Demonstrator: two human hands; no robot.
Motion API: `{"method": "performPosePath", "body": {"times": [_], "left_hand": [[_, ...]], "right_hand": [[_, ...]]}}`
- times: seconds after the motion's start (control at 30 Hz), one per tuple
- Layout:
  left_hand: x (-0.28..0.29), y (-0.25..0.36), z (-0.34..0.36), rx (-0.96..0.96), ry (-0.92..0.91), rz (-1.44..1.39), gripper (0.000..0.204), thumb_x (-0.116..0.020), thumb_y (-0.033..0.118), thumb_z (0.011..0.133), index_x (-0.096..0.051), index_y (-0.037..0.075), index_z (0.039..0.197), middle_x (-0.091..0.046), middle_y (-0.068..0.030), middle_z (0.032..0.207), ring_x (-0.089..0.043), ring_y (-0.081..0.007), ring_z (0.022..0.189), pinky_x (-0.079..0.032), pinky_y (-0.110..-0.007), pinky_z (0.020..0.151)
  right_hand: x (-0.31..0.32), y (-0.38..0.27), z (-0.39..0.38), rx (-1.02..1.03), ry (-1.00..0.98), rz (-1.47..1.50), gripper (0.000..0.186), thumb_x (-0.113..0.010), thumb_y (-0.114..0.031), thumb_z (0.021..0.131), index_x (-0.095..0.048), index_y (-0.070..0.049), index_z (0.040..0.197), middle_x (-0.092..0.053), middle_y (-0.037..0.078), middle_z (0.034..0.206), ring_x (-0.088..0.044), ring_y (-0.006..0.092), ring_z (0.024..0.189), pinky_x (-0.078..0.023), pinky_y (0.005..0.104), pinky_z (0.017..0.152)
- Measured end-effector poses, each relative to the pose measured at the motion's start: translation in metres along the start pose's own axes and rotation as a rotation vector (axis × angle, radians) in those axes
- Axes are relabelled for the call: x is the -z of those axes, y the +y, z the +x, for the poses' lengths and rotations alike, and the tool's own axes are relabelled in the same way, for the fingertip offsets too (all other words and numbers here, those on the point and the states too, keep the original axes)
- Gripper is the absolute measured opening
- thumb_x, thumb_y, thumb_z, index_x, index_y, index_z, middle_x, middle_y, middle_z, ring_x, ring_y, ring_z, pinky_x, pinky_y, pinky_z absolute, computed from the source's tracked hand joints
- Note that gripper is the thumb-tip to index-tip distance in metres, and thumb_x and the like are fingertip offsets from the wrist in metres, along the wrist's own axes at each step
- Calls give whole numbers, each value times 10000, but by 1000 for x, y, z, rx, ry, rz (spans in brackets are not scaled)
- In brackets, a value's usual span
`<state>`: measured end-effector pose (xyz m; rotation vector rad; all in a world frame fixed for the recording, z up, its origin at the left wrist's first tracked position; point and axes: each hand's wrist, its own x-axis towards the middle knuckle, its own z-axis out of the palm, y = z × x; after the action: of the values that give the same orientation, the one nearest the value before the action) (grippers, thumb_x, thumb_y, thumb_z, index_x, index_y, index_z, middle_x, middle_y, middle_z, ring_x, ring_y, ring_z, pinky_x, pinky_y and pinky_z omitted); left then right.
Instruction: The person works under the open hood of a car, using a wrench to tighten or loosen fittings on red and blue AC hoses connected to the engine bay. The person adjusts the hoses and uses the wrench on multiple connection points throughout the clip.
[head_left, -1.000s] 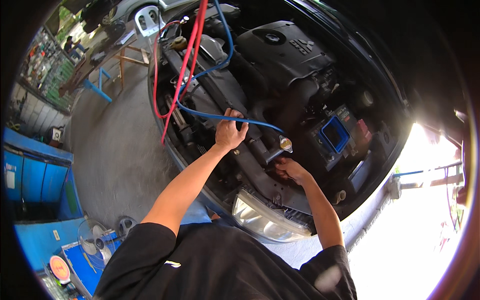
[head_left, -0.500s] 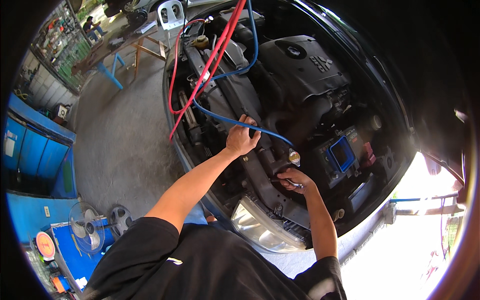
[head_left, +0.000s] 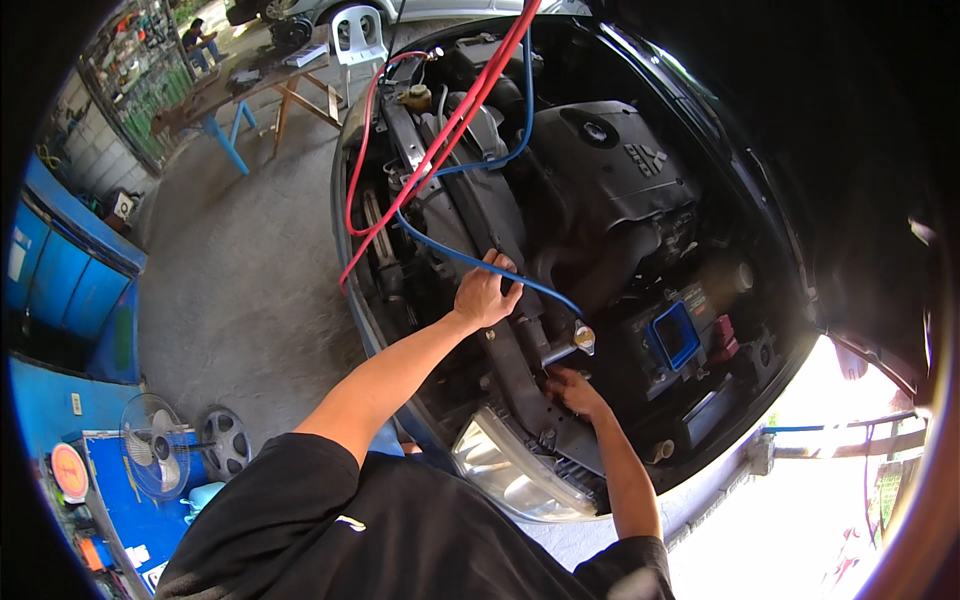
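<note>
My left hand (head_left: 484,296) is closed over the edge of the black front crossmember (head_left: 520,385) of a car's open engine bay, its fingers curled round the far side. A blue hose (head_left: 470,259) passes just over its fingers. My right hand (head_left: 572,390) reaches down beside the crossmember. Its fingers look curled, their tips are in shadow, and I cannot make out what they hold. A short grey metal cylinder (head_left: 562,352), a tool part or a pipe, lies just above that hand. Beyond it is the radiator cap (head_left: 584,338), near the blue hose's lower end.
Red hoses (head_left: 455,135) hang across the engine bay. The engine cover (head_left: 615,155), a blue-rimmed battery (head_left: 676,335) and a headlight (head_left: 520,465) surround the work area. To the left stand a fan (head_left: 155,447), a blue cabinet (head_left: 75,285), a wooden table (head_left: 210,100) and a white chair (head_left: 358,38).
My right hand has moved slightly down and left, deeper beside the crossmember. The shiny metal tool it held no longer shows in it. My left hand stays on the crossmember. The view has shifted a little.
</note>
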<state>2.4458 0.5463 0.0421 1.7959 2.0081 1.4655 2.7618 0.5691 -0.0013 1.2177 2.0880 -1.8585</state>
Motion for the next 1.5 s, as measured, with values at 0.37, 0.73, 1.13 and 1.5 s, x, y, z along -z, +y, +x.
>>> {"method": "performPosePath", "body": {"times": [0.37, 0.73, 1.13, 1.5], "left_hand": [[1, 1, -2, 39, -10, 13, 331, -750, 250, 889, -524, 84, 1065, -583, -142, 1064, -668, -435, 948, -571, -542, 781], [2, 1, -1, 39, -15, -26, 328, -740, 253, 898, -523, 79, 1072, -579, -156, 1075, -660, -447, 965, -569, -549, 798], [-1, -2, -1, 19, -2, -34, 303, -747, 244, 897, -544, 82, 1054, -597, -164, 1041, -658, -438, 954, -552, -543, 794], [-2, -2, 1, -12, 7, -23, 268, -751, 230, 899, -589, 64, 1033, -635, -156, 1015, -669, -408, 927, -556, -496, 792]], "right_hand": [[27, -66, -8, -242, -145, 286, 145, -642, -185, 1012, -638, -61, 938, -572, 17, 661, -494, 95, 504, -336, 270, 422], [34, -46, 3, -234, -222, 780, 253, -698, -167, 1002, -572, -114, 790, -522, -6, 629, -426, 48, 455, -293, 190, 380], [35, -48, 6, -263, -231, 877, 273, -709, -225, 1005, -566, -81, 822, -536, 17, 765, -377, 28, 497, -287, 164, 407], [26, -39, -1, -153, -232, 839, 197, -739, -177, 981, -633, -41, 884, -604, 54, 819, -423, 38, 533, -311, 185, 419]]}}
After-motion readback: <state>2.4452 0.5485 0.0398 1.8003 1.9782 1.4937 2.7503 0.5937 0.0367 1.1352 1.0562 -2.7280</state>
